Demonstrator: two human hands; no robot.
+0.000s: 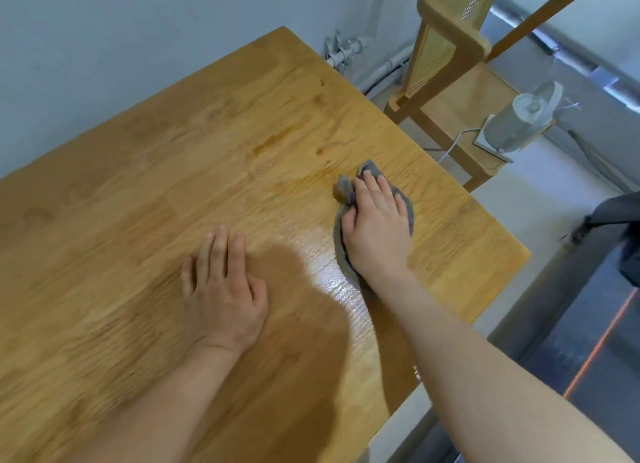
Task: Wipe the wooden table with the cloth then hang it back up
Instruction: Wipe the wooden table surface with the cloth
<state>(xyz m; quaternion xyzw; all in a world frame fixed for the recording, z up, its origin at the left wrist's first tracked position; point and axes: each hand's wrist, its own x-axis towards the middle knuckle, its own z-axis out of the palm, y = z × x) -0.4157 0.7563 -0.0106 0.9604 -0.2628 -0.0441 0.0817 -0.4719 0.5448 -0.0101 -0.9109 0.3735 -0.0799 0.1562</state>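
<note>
The cloth (346, 189) looks soft, thin and light, perhaps damp, so it will likely bunch and slide easily. A flat palm on its middle should control it best. It is grey and crumpled, with a brownish corner, and lies on the wooden tabletop (166, 157) near the edge at 3 o'clock. The right hand (375, 228) presses it with straight, spread fingers. The left hand (225, 291), at 8 o'clock from the cloth, rests flat and holds nothing.

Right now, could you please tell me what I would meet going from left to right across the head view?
In order: left hand flat on the table → right hand pressing the cloth → chair back → white appliance.
</note>
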